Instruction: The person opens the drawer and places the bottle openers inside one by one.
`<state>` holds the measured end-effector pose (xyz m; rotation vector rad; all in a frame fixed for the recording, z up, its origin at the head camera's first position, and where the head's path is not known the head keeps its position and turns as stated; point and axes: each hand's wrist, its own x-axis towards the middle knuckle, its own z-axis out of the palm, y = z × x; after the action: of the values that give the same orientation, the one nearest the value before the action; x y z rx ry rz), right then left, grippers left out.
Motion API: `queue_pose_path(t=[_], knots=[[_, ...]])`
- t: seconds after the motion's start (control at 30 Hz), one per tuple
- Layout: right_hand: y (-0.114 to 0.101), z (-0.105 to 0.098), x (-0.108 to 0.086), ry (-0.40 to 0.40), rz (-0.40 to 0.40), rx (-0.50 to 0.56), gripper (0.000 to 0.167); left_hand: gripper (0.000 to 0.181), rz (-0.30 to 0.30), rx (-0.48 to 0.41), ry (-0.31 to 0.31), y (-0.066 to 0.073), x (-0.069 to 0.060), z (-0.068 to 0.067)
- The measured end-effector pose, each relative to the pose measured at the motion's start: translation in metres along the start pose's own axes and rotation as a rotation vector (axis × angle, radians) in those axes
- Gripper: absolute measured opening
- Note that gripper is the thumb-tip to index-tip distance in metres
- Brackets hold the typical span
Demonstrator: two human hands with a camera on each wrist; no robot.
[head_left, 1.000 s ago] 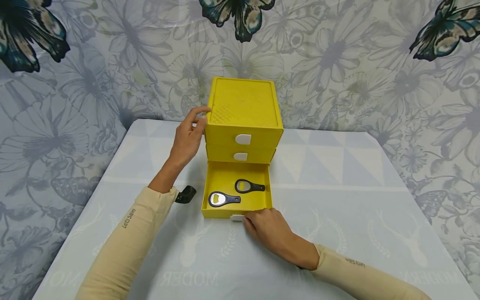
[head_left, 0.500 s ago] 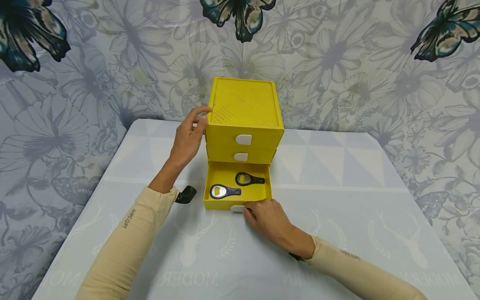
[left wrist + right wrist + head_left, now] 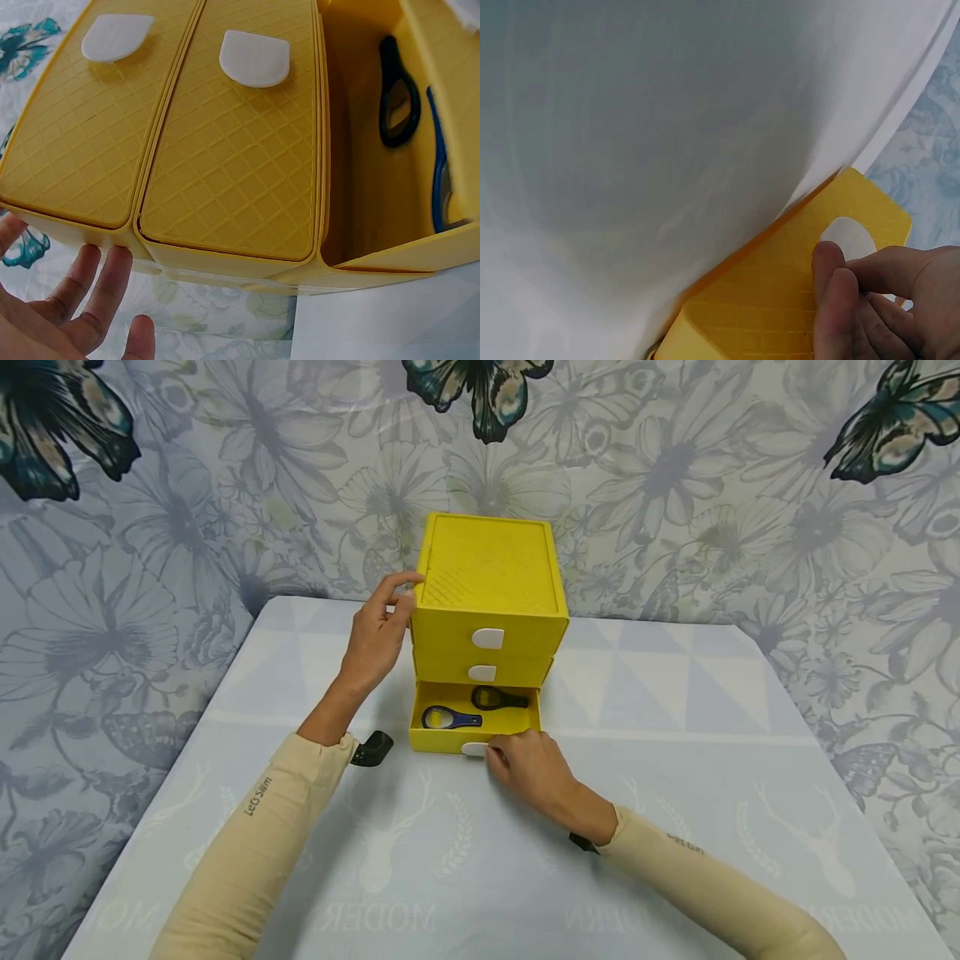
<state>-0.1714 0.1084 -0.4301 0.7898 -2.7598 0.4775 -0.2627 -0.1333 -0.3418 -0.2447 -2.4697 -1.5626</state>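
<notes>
A yellow three-tier drawer box (image 3: 487, 568) stands on the table, its bottom drawer (image 3: 442, 742) partly pulled out. Inside that drawer lie two bottle openers: a blue-handled one (image 3: 450, 718) at the front left and a black one (image 3: 498, 697) at the back right. My right hand (image 3: 532, 772) pinches the drawer's white handle (image 3: 474, 749) from its right side. My left hand (image 3: 377, 635) rests its extended fingers against the box's left side, near the top. In the left wrist view the two upper drawers (image 3: 232, 150) are closed, and the fingers (image 3: 105, 285) touch the box's side.
A patterned white cloth covers the table (image 3: 675, 793). Behind the box rises a floral backdrop (image 3: 660, 485) with butterfly prints. Black wrist-worn devices show by the left cuff (image 3: 371, 749) and the right cuff (image 3: 583, 842).
The bottom drawer has slid inward, away from me, carrying both bottle openers. My right hand has moved with its handle. My left hand has stayed against the box.
</notes>
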Motion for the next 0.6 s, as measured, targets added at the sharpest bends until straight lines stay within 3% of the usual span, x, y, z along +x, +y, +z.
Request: queue_pose_path(t=[0.4,0.6], knots=[[0.016,0.006,0.024,0.005,0.025,0.03,0.029,0.043,-0.006,0.009,-0.004,0.001,0.0,0.0],[0.02,0.005,0.034,-0.011,0.061,0.061,0.025,0.043,0.018,-0.002,-0.001,0.003,-0.001,-0.001]])
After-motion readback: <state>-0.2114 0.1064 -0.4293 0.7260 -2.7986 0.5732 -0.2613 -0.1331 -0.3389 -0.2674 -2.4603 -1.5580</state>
